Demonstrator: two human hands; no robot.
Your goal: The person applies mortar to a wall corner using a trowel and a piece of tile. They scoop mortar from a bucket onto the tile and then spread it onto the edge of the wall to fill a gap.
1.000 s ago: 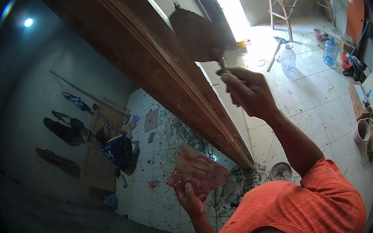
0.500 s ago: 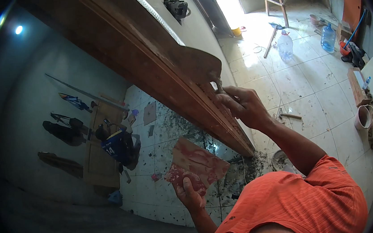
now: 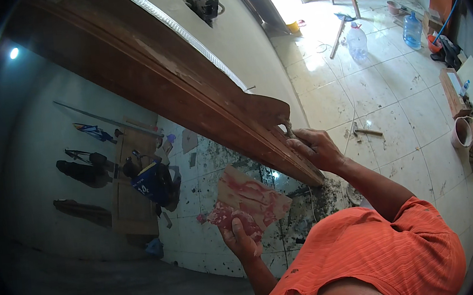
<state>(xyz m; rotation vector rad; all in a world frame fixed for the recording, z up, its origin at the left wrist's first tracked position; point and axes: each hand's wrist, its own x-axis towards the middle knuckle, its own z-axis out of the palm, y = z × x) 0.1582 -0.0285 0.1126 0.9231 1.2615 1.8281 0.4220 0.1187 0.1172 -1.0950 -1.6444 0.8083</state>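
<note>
My left hand [image 3: 239, 239] grips a flat brown board [image 3: 252, 194] at its near corner, thumb on top. Reddish paste is smeared across the board, with a thicker pinkish mass [image 3: 219, 213] by the thumb. A long brown wooden frame [image 3: 186, 98] slants down from the upper left, with pale patches on its edge. Against its lower right part, beside a curved projecting piece [image 3: 270, 108], my right hand [image 3: 316, 148] is closed with fingers bent. Something small pokes out by its fingertips, too indistinct to name.
At left a person in a blue jersey [image 3: 151, 181] crouches by a wooden door panel [image 3: 131, 211]. A hammer [image 3: 368, 132], clear bottle [image 3: 357, 42], blue water jug [image 3: 412, 31] and bucket [image 3: 463, 132] stand or lie on the tiled floor at right. An open wall box [image 3: 204, 5] is above.
My right hand has moved slightly down along the frame's edge, still closed. The view has shifted a little. My left hand keeps hold of the smeared board.
</note>
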